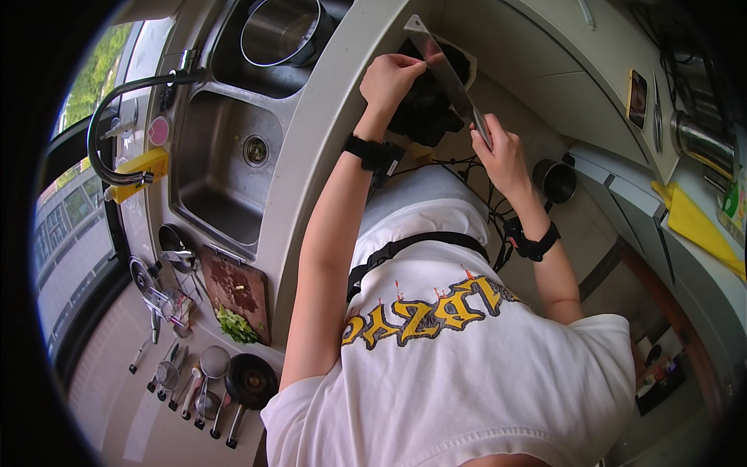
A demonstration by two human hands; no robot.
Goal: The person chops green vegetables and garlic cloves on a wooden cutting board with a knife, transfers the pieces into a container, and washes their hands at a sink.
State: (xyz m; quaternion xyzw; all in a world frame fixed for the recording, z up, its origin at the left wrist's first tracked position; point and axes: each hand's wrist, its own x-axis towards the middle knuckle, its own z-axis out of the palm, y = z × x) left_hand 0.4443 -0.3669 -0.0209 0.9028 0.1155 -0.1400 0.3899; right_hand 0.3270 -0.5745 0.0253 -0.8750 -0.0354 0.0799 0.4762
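My right hand [496, 152] is closed around the handle of a broad-bladed kitchen knife [446, 73], whose blade slants up and to the left. My left hand [392, 82] has its fingertips pinched together at the blade's edge; whether anything is between them cannot be told. Below both hands, a bin lined with a black plastic bag [429, 114] stands on the floor. At the left, a wooden cutting board [233, 286] carries chopped green vegetables [238, 326] and a small pale piece.
Left of me are a steel sink basin [224, 175], a large pot [280, 32] in the other basin and an arched faucet [96, 122]. Cables [496, 219] and a small dark pot [554, 180] are low at the right. A phone [637, 99] and yellow cloth [700, 227] lie on the right counter.
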